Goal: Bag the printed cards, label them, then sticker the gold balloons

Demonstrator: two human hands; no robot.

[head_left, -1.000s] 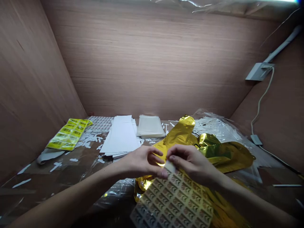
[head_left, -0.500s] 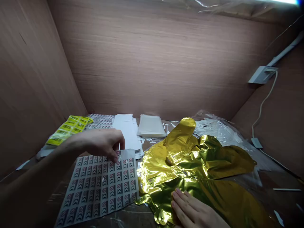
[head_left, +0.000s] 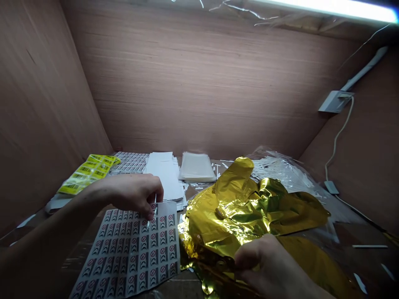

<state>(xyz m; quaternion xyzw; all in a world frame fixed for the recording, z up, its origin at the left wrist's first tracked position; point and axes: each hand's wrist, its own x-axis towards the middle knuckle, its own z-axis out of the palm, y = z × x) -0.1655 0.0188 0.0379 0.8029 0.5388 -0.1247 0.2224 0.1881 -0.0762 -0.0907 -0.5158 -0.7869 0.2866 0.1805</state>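
My left hand (head_left: 139, 193) is closed in a pinch at the upper edge of a sheet of small printed stickers (head_left: 134, 249). Whether a single sticker is lifted between its fingertips I cannot tell. To the right lies a crumpled gold foil balloon (head_left: 227, 220), flat and uninflated, its left edge against the sheet. My right hand (head_left: 271, 265) has curled its fingers and thumb together on the near part of the foil, which folds up beneath them. The hand hides part of the balloon.
Yellow label sheets (head_left: 90, 172) lie at the left, with another sticker sheet (head_left: 129, 161) behind. White cards (head_left: 163, 174) and a stack of clear bags (head_left: 197, 166) stand at the back. White sticks (head_left: 277, 170) in plastic fill the back right. A cable (head_left: 336, 143) runs down the right wall.
My right hand has gone from lying flat on the foil to a curled grip, and the near foil has folded. My left hand stays at the sheet's upper edge. The view has tilted slightly.
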